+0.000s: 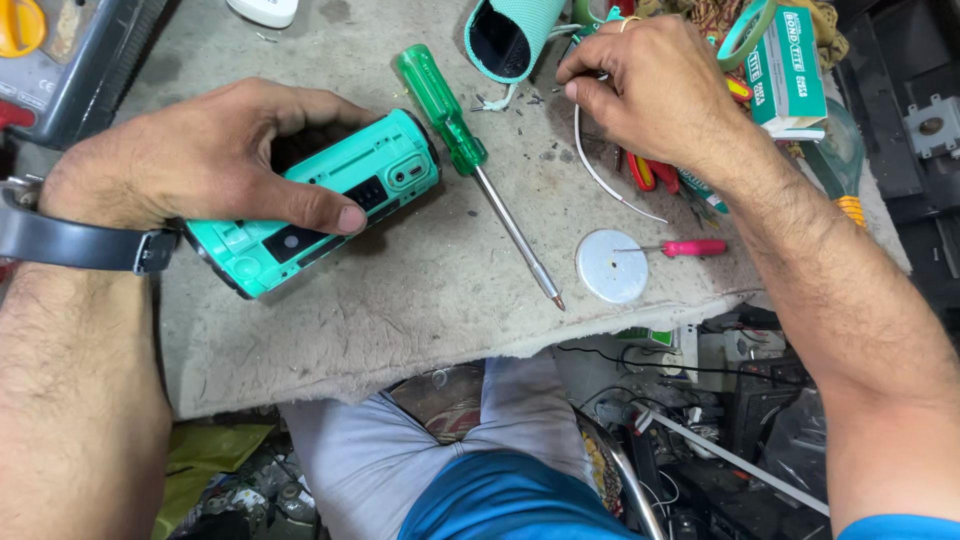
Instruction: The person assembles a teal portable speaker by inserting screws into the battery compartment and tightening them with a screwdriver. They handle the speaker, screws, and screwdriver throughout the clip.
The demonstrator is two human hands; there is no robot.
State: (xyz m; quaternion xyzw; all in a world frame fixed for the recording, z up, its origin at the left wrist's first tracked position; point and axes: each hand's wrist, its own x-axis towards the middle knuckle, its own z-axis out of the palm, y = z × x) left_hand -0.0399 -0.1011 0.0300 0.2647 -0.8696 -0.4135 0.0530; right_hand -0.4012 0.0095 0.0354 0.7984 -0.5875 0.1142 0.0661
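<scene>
2 hands are working on a grey mat [400, 330]: the left hand [200, 155] is clamping its fingers around a teal speaker [330, 200] lying there, while the right hand [650, 90] is pinching a white wire [600, 175] beside a green screwdriver [470, 150].

A teal cylindrical speaker body [330, 200] lies on its side, ports up, on the grey mat.
</scene>
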